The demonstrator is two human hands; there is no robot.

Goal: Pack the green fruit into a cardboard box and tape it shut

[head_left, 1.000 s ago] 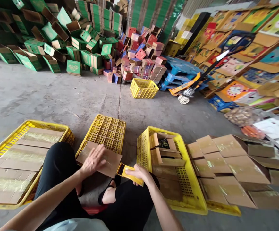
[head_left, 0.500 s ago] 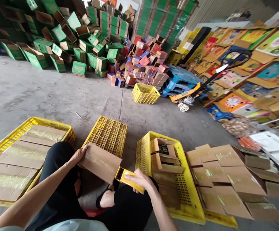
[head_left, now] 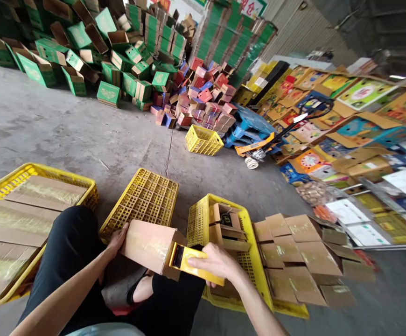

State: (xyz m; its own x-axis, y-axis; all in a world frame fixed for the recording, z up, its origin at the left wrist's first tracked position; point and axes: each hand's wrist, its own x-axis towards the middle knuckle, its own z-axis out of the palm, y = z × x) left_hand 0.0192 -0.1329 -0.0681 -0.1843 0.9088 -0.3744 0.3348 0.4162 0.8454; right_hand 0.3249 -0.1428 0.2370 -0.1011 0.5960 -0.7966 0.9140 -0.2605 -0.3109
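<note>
Box (head_left: 147, 245) now lifted, left hand (head_left: 117, 240) steadying, right hand (head_left: 217, 263) pressing dispenser (head_left: 189, 261).

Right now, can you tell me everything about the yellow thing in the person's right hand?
The yellow tape dispenser looks like smooth plastic, a flat handle widening to a head with a dark opening. It lies tilted, head toward the brown cardboard box, pressed against the box's end. The right hand grips its handle from above. The left hand holds the box's far end. Shiny clear tape already runs along the box's top.

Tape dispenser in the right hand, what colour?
Yellow tape dispenser, clearest in the head view.
</note>
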